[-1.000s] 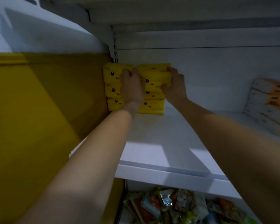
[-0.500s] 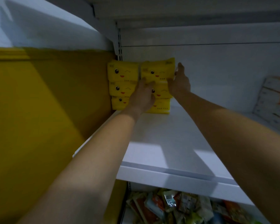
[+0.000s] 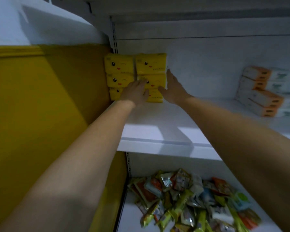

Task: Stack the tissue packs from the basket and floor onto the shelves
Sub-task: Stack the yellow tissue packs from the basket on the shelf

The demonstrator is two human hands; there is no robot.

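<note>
Left hand (image 3: 136,93) flat on yellow tissue packs (image 3: 119,64) front; right hand (image 3: 172,88) flat against side

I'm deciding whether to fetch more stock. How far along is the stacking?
Done: six yellow tissue packs stand on the shelf in two columns of three, back left. In hand: the left hand touches the right column's front and the right hand lies flat along its side; neither holds a pack. Left: basket and floor are out of view, so the remainder is unknown; bare shelf reaches the orange-and-white packs.
</note>
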